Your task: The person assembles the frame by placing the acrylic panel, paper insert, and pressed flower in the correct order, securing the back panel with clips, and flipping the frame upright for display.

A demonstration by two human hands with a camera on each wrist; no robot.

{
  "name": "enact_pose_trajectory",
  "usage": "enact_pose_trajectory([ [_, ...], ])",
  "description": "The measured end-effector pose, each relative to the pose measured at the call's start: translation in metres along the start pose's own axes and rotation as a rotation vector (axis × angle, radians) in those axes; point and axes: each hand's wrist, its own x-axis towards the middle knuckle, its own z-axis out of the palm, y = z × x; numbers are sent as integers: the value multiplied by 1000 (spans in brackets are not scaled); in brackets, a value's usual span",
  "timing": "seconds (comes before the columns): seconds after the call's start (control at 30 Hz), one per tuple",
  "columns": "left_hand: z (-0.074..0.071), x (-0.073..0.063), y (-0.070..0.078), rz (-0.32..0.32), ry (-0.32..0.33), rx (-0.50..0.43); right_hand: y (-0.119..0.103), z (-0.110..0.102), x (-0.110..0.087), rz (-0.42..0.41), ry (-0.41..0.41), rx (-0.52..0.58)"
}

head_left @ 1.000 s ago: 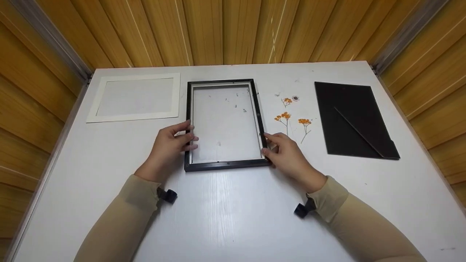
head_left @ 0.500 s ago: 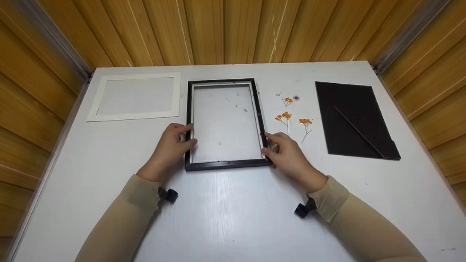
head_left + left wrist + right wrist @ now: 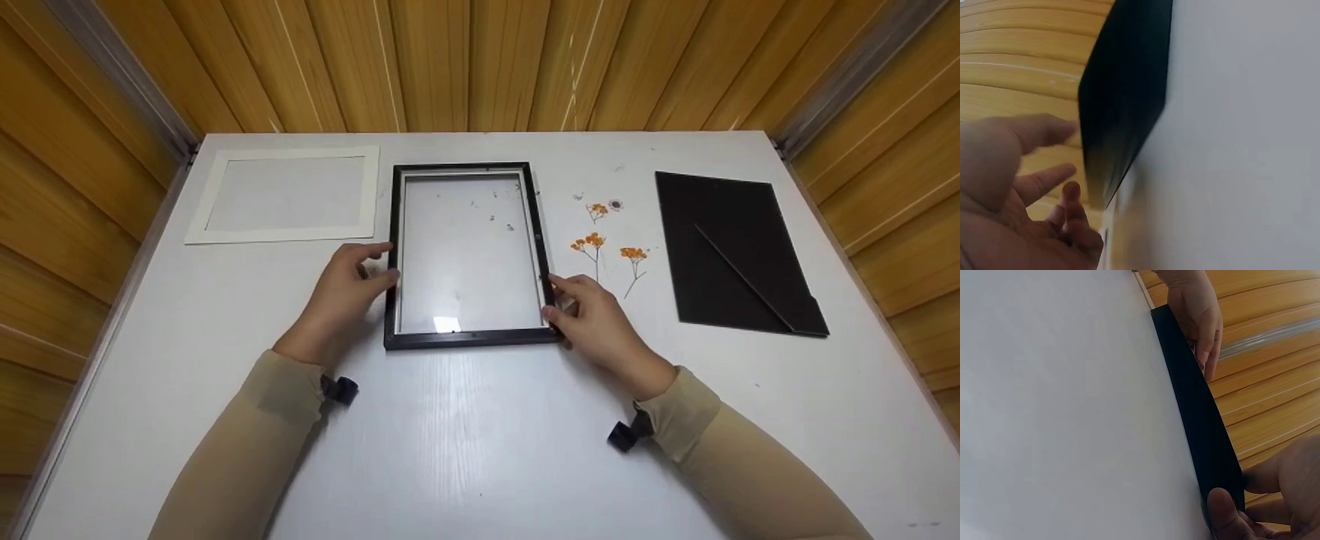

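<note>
A black picture frame [image 3: 471, 340] with a silvery inner edge lies on the white table, its opening facing up. Light glints off the clear pane [image 3: 446, 300] inside it, where a few small specks show. At the lower right corner my right hand [image 3: 596, 319] pinches the frame's side, and the right wrist view has its fingers and thumb [image 3: 1221, 509] around the black edge. My left hand [image 3: 341, 296] is at the left bar, thumb and forefinger tips right at it; in the left wrist view its loosely spread fingers [image 3: 1044, 183] stand beside the black side.
A white mat [image 3: 292, 238] with a rectangular opening lies at the back left. Right of the frame are several dried orange flowers [image 3: 634, 253] and a small round flower [image 3: 616, 205]. The black backing board [image 3: 742, 255] with its stand lies farther right. Wood-look panels [image 3: 435, 67] enclose the table.
The left hand's fingers have drawn back from over the opening to the left bar. The right hand keeps its grip. A bright reflection now shows near the pane's bottom, and the head view has shifted slightly.
</note>
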Motion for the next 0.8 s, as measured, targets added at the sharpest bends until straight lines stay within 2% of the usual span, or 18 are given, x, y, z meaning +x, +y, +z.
enact_pose_trajectory([
  [0.1,-25,10,-8,-35,73,-9,2,1,-1,5,1,12],
  [0.17,-45,17,-16,-79,145,-13,2,2,-1,7,-3,22],
  [0.33,-93,27,-43,-229,309,-7,2,4,-2,6,-7,22],
  [0.47,-120,30,-61,-361,377,65,2,4,-2,1,4,20],
  [0.6,-138,31,-73,-476,353,196,2,1,-2,8,8,28],
  [0.7,-149,31,-80,-567,292,269,2,0,-1,3,1,30],
  [0.8,-158,32,-85,-642,229,288,3,-1,0,-5,0,39],
])
